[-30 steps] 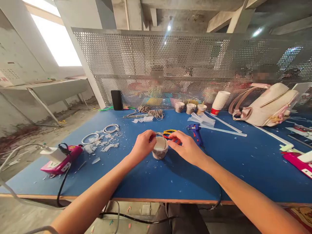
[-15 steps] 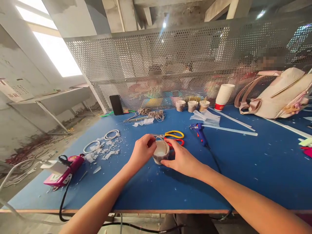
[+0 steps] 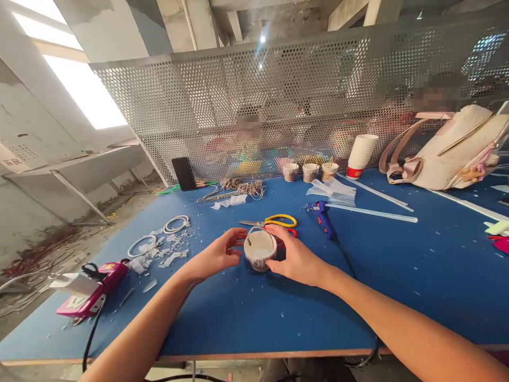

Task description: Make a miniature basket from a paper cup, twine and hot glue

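Note:
A small whitish cup-shaped basket (image 3: pixel 260 255) with a thin twisted cord handle stands on the blue table in front of me. My right hand (image 3: pixel 292 252) grips its right side, thumb at the front and fingers behind the rim. Just left of the basket, my left hand (image 3: pixel 222 252) is open, its fingers apart and curved toward the wall of the basket, with nothing in them. Scissors (image 3: pixel 280 220) with one yellow and one red handle lie right behind; the red handle is partly covered by my right hand.
A blue glue gun (image 3: pixel 323 217) lies to the right. Farther back are three similar baskets (image 3: pixel 310 172), stacked paper cups (image 3: pixel 361 156), a bundle of cord (image 3: pixel 252 188), a phone (image 3: pixel 184 173) and a backpack (image 3: pixel 449 148). A pink power strip (image 3: pixel 93 289) and scraps lie left.
My left hand has let go of the cord handle at the rim and moved left, its fingers opening. My right hand still holds the basket. The view has shifted slightly.

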`<state>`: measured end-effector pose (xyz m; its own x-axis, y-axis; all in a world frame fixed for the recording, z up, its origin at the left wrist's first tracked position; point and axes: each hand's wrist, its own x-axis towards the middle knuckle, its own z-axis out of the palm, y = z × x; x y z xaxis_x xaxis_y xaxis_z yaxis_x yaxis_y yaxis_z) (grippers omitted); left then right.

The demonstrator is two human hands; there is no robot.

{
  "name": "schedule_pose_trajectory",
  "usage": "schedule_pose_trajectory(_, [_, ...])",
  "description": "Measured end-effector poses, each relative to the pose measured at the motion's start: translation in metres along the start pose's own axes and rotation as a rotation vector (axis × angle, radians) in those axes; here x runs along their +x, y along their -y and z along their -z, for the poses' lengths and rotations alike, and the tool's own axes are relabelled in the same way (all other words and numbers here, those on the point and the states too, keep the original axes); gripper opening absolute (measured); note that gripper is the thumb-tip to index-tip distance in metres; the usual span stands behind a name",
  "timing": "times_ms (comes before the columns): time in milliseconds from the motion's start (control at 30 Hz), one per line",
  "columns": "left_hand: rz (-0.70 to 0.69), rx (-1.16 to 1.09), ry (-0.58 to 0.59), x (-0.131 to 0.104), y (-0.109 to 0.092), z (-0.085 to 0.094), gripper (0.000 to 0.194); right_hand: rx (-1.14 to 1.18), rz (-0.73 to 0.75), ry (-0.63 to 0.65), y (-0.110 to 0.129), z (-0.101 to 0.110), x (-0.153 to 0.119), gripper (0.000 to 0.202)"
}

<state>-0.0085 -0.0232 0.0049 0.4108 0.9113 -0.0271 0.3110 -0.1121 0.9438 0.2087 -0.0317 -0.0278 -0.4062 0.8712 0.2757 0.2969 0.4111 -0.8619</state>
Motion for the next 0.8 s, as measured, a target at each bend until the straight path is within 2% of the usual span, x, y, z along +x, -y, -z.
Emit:
schedule_pose_trajectory(100, [-0.006,-0.016,0.131,-0.001,0.004,-0.002,0.064,0.04,0.006,0.065,-0.003,0.007,0.0,0.074])
schedule_pose_trajectory(200, [-0.035,0.034,0.135,-0.003,0.002,-0.012,0.063,0.051,-0.016,0.128,-0.001,0.013,-0.002,0.077])
schedule_pose_trajectory(433, [-0.088,0.074,-0.001,-0.007,0.006,-0.034,0.05,0.094,-0.059,0.174,0.009,0.023,-0.007,0.077])
schedule_pose_trajectory(533, [-0.129,0.191,-0.116,-0.01,0.01,-0.038,0.048,0.16,-0.086,0.169,0.012,0.03,-0.009,0.074])
schedule_pose_trajectory(667, [-0.199,0.356,-0.256,-0.014,0.013,-0.041,0.049,0.236,-0.101,0.113,0.014,0.035,-0.01,0.056])
schedule_pose_trajectory(800, [-0.25,0.42,-0.309,-0.015,0.015,-0.042,0.05,0.262,-0.17,0.018,0.015,0.032,-0.012,0.039])
